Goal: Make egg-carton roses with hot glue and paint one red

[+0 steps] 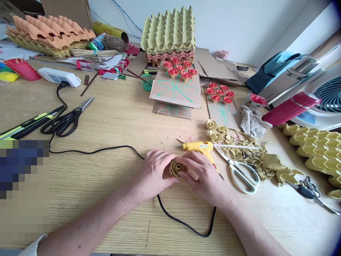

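Note:
Between the fingertips of both hands is a tan rose (pixel 177 168) made of egg-carton pulp, its petals facing up. My left hand (pixel 157 170) grips its left side with thumb and fingers. From the right, my right hand (pixel 201 174) pinches the same rose, thumb near the front petals. Just beyond lies a yellow glue gun (pixel 198 146), nozzle pointing left, a glue stick in its back. White-handled scissors (pixel 243 174) rest to the right beside torn egg-carton scraps (pixel 247 153). Several finished tan roses (pixel 215 136) sit behind the gun.
Red roses (pixel 183 69) stand on painted cardboard (pixel 176 89), with egg trays (pixel 169 32) behind. The glue gun's black cord (pixel 183 224) loops under my hands toward a power strip (pixel 60 76). Black scissors (pixel 65 121) lie left; keys (pixel 306 190) and a red bottle (pixel 291 108) right.

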Motion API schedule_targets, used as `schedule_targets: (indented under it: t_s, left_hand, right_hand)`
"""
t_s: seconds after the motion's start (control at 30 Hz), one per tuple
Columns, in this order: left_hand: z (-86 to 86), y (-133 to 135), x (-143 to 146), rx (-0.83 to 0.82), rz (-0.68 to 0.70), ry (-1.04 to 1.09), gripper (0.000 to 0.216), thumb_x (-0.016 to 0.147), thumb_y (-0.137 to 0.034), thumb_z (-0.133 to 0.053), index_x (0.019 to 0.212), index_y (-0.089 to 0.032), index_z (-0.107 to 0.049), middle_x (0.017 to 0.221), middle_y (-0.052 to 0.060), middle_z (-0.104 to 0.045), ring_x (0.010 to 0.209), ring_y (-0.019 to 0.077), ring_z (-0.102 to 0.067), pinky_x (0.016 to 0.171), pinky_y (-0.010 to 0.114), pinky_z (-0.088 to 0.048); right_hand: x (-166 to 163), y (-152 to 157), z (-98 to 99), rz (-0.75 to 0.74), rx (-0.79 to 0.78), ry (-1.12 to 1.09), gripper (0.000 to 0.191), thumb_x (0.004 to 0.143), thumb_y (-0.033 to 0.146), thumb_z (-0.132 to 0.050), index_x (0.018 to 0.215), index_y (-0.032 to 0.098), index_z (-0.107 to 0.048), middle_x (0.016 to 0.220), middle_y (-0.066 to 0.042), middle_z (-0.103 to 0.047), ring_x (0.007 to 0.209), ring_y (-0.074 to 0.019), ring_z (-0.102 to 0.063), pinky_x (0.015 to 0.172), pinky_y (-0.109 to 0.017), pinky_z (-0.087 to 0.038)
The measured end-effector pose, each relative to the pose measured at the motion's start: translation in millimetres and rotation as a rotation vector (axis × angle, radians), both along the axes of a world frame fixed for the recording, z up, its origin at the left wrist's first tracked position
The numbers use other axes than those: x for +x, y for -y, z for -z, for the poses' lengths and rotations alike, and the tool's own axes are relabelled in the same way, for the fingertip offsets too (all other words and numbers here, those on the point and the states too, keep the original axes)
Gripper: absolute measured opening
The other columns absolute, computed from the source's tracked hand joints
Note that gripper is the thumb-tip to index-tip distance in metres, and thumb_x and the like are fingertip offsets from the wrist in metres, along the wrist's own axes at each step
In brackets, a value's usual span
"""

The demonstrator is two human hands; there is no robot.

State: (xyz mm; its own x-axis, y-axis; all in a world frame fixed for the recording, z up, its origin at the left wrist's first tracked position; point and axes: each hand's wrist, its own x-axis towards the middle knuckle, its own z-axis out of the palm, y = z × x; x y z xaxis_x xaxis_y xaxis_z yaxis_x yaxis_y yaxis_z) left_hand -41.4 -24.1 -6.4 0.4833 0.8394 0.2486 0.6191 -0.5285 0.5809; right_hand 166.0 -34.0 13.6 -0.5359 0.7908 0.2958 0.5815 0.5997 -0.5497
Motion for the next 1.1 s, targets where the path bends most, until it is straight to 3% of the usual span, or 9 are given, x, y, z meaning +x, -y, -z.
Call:
schedule_targets:
  t_s: [0.2,0.53,1.1]
  left_hand:
    - [-0.6,-0.2,-1.1,0.03,0.007,-0.017,0.054,0.069,-0.017,-0.095,0.115,-0.021,-0.067,0.112,0.006,-0.08,0.104,0.0296,-0.071,0.094,0.045,-0.05]
    - [-5.4,-0.6,-2.4,0.054,0.01,-0.053,0.041,0.076,-0.026,-0.093,0.111,-0.023,-0.071,0.107,0.005,-0.08,0.102,0.0284,-0.07,0.093,0.045,-0.049]
    - [-4.6,-1.7,-2.2,0.023,0.022,-0.066,0.049,0.073,-0.027,-0.095,0.115,-0.021,-0.071,0.11,0.006,-0.079,0.104,0.0309,-0.069,0.096,0.048,-0.047]
  right_hand:
    - [0.4,0.3,-0.2,-0.026,-0.023,-0.007,0.021,0.102,0.016,-0.062,0.12,0.023,-0.072,0.107,-0.009,-0.073,0.096,-0.0247,-0.067,0.086,-0.043,-0.053]
    - [1.2,0.0,-0.4,-0.047,-0.015,0.021,0.013,0.103,0.021,-0.063,0.114,0.023,-0.071,0.105,-0.007,-0.074,0.095,-0.0241,-0.064,0.086,-0.042,-0.05]
    - [2.9,1.3,-0.6,-0.054,-0.017,0.015,0.014,0.103,0.02,-0.063,0.116,0.023,-0.07,0.105,-0.008,-0.073,0.096,-0.0254,-0.064,0.088,-0.045,-0.051]
